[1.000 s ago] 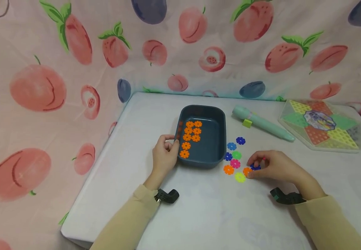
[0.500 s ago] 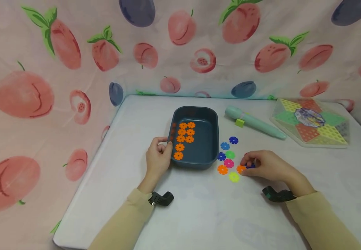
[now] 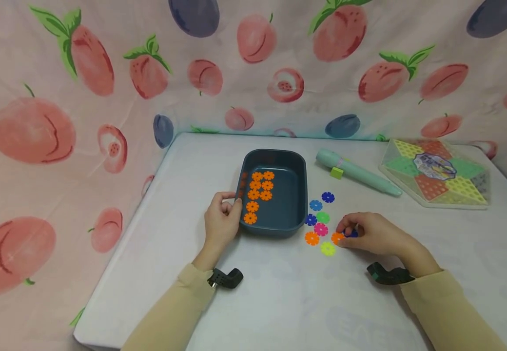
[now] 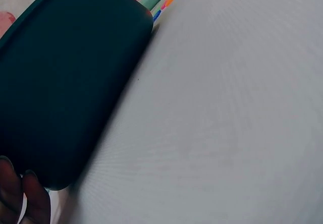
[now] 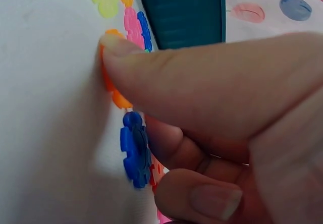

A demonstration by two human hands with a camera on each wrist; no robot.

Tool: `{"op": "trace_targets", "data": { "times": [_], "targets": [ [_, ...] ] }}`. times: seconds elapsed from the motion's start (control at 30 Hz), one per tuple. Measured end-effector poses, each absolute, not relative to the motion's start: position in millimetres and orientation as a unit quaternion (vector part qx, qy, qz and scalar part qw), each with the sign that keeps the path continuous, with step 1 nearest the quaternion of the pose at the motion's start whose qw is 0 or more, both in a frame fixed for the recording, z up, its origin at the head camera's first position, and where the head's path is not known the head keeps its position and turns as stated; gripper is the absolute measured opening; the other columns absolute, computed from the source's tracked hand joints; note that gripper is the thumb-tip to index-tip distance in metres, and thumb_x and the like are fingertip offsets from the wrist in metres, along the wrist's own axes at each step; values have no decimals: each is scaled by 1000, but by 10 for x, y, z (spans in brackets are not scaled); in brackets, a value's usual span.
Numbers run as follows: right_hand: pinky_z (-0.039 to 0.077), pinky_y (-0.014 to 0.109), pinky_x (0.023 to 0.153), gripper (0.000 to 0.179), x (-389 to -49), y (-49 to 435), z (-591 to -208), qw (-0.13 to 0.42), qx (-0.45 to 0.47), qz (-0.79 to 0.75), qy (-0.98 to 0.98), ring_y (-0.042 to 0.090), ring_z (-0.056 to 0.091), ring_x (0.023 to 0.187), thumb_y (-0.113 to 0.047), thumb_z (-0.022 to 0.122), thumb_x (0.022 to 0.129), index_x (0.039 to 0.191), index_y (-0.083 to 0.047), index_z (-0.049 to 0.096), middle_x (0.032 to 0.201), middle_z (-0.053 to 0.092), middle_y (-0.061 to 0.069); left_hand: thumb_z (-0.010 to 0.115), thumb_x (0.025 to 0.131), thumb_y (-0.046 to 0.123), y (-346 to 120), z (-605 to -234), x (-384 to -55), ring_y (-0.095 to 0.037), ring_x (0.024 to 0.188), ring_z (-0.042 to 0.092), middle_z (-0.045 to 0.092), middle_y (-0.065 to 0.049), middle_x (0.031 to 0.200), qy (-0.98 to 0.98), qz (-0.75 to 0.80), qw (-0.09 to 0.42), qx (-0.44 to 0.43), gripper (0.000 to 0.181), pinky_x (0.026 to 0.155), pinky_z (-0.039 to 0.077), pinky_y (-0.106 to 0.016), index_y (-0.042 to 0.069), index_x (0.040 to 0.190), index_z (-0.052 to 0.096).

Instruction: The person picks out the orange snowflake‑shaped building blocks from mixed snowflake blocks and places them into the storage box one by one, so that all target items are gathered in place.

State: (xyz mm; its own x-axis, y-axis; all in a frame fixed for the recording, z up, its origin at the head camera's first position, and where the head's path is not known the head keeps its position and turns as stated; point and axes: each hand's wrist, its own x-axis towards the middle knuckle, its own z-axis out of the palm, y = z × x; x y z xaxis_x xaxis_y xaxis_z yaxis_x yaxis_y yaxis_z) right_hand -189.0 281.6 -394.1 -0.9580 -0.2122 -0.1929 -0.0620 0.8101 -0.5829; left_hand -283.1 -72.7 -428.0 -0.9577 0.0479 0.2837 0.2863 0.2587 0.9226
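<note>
My left hand (image 3: 223,217) grips the left wall of a dark blue-grey rectangular tray (image 3: 292,207), with the thumb at its rim. Two columns of orange notched discs (image 3: 265,185) lie inside the tray. My right hand (image 3: 374,234) is right of the tray, its thumb and index finger pinching an orange notched plastic disc (image 5: 121,100) low over the table. Under those fingers sits a dark blue disc (image 5: 133,151), partly hidden in the head view. Beside them lie a loose orange disc (image 3: 312,238), a yellow disc (image 3: 328,248) and a pink disc (image 3: 321,229).
Green (image 3: 322,217), light blue (image 3: 316,205) and dark blue discs (image 3: 328,197) lie along the tray's right side. Farther back are a mint-green pen-shaped object (image 3: 363,175), a small lime cube (image 3: 336,172) and a hexagonal game-board box (image 3: 435,173). Fruit-patterned cloth hangs behind the table.
The head view has swung slightly, so everything appears farther left. My right fingertips stay at the orange disc with little movement, and my left hand keeps its hold on the tray.
</note>
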Motion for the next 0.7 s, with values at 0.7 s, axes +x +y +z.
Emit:
{"op": "trace_targets", "data": {
  "times": [0.7],
  "targets": [
    [50,31,70,27,-1856,2819,-3895,120,-83,-313,939,20,54,78,-25,86,85,100,-19,64,88,62,-4,64,99,18,-719,-4281,-2816,-12,44,41,48,0,56,-784,-605,89,-111,20,44,33,-25,5,115,65]
  ]
}}
